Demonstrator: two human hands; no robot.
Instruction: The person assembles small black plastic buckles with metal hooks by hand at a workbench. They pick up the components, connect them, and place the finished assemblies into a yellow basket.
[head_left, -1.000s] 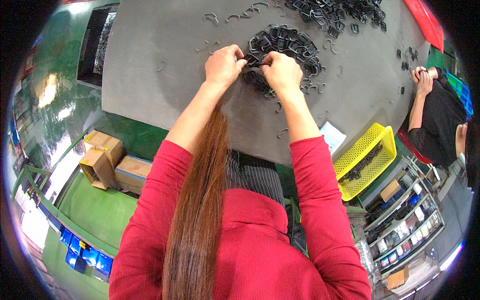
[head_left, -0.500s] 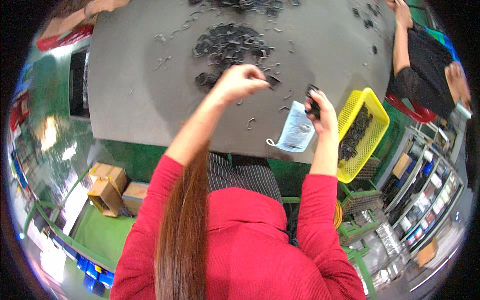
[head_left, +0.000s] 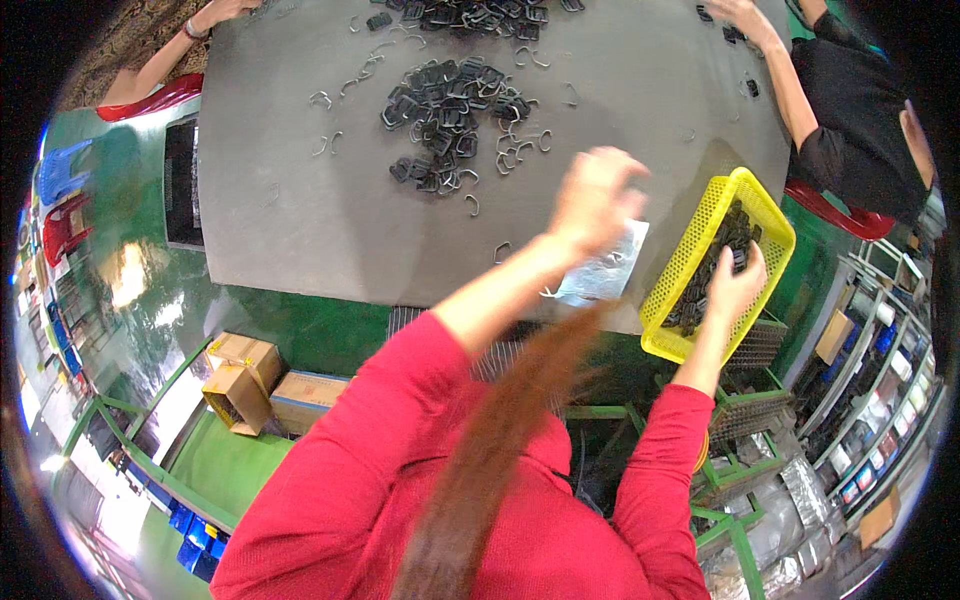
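Note:
My right hand (head_left: pixel 738 285) is inside the yellow perforated basket (head_left: pixel 672 262), its fingers curled round black buckle-like plastic pieces (head_left: pixel 741 256) at the top of the heap lying there. My left hand (head_left: pixel 600 200), smeared by motion, hovers over the table just above a light blue face mask (head_left: pixel 603 275). Whether it holds anything does not show. Ahead and to the left lies a loose pile of similar black pieces (head_left: pixel 440 110). Small bent metal hooks (head_left: pixel 512 150) are scattered about the pile.
Another black pile (head_left: pixel 470 14) lies at the far side of the grey table (head_left: pixel 290 200). A co-worker in black (head_left: pixel 850 120) reaches in from the right; another person's arm (head_left: pixel 165 65) shows at the far left. Cardboard boxes (head_left: pixel 240 385) stand below the table's left front.
My right hand has gone from above the mask rightward into the basket, carrying black pieces. My left hand has moved right, away from the pile toward the mask.

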